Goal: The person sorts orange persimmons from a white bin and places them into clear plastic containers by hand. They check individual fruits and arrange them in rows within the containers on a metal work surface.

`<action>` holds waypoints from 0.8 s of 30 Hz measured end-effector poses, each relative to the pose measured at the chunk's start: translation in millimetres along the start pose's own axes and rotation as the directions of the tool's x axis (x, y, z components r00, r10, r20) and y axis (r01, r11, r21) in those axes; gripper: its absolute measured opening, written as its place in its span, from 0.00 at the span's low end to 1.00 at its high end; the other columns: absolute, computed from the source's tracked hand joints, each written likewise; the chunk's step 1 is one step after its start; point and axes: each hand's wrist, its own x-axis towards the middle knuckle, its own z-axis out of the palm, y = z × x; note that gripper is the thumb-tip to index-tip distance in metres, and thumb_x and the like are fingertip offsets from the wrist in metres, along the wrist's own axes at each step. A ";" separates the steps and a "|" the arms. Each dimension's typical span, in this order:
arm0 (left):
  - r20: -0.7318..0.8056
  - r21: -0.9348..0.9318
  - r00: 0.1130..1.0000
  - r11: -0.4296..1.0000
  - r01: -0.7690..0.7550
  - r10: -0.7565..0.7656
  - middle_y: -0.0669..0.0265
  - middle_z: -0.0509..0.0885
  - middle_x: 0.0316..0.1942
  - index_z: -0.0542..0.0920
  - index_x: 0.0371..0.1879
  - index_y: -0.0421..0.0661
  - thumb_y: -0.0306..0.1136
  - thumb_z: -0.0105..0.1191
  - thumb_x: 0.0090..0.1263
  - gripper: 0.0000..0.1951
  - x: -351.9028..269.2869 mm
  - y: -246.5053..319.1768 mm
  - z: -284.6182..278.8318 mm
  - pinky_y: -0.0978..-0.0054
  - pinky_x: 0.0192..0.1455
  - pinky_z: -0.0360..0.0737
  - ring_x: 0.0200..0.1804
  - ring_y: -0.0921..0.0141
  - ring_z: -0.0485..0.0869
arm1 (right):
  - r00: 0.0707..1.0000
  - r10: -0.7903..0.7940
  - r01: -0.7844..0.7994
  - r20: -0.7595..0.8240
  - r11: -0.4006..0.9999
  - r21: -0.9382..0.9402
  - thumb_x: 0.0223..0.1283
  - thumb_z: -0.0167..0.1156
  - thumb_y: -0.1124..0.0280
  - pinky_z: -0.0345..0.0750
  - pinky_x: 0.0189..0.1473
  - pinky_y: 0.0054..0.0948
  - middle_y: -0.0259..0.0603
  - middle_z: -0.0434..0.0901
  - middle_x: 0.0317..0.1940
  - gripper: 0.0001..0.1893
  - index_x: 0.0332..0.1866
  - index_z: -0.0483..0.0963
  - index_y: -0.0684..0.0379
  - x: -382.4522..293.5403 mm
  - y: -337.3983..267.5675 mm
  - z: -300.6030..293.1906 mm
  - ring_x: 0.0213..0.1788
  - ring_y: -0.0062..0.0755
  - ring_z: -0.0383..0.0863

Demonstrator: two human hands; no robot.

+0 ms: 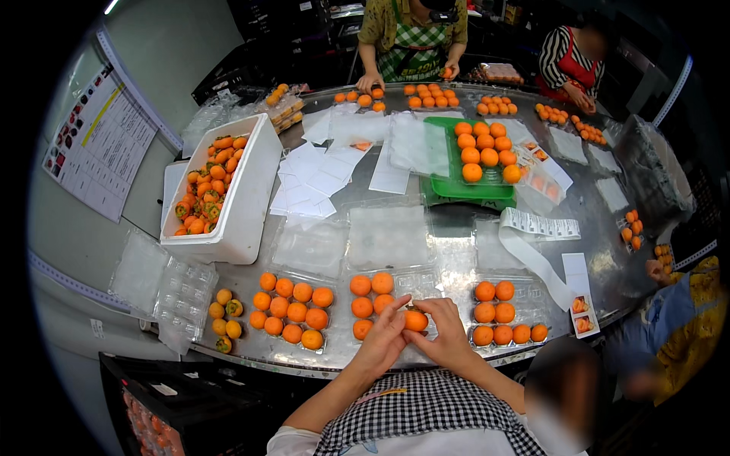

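Both of my hands meet around one persimmon above the near edge of the metal table. Fingers of my left hand touch its left side, while my right hand grips it from the right. Behind them lies an open clear plastic tray, with several persimmons in its left part. A fuller clamshell of persimmons is to the left. Another clamshell to the right holds persimmons along its left side and near row. Several yellower persimmons lie loose at the far left.
A white foam box of persimmons stands at left. White cards lie beyond the trays, beside a green scale bearing a filled tray. A label strip curls at right. Co-workers stand across the table and at right; black crates stand lower left.
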 end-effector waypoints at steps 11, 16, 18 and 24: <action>0.159 -0.265 0.981 0.953 0.150 -0.110 0.55 0.73 0.57 0.65 0.60 0.41 0.48 0.32 0.79 0.23 6.9 -0.6 -2.4 0.58 0.64 0.71 0.58 0.59 0.75 | 0.998 0.026 -0.023 -0.053 0.998 0.057 0.42 0.70 0.75 0.69 0.52 0.38 0.40 0.76 0.46 0.31 0.57 0.68 0.59 1.9 -5.8 -0.4 0.47 0.41 0.74; 0.054 -0.288 0.990 0.947 0.144 -0.134 0.57 0.72 0.58 0.63 0.63 0.42 0.47 0.34 0.79 0.23 6.5 -1.3 2.9 0.58 0.62 0.73 0.56 0.60 0.76 | 0.996 0.007 -0.004 -0.086 1.000 0.030 0.44 0.69 0.74 0.69 0.51 0.37 0.40 0.76 0.44 0.30 0.57 0.68 0.60 0.6 -3.6 1.5 0.45 0.40 0.75; 0.009 -0.198 0.996 0.976 0.087 -0.087 0.58 0.72 0.57 0.61 0.65 0.43 0.46 0.36 0.79 0.23 6.6 -3.1 0.6 0.59 0.60 0.74 0.54 0.60 0.77 | 0.998 -0.020 0.018 -0.053 0.999 -0.037 0.42 0.70 0.75 0.70 0.50 0.36 0.42 0.76 0.43 0.32 0.57 0.67 0.61 3.3 -6.1 -2.3 0.45 0.40 0.74; -0.019 -0.110 0.999 0.993 0.036 -0.039 0.57 0.74 0.53 0.64 0.63 0.42 0.44 0.40 0.78 0.22 7.7 -2.2 1.3 0.60 0.58 0.76 0.51 0.61 0.78 | 0.996 -0.065 0.059 -0.065 0.995 -0.085 0.42 0.70 0.76 0.71 0.49 0.36 0.44 0.75 0.43 0.33 0.58 0.66 0.62 2.8 -2.9 0.9 0.45 0.42 0.74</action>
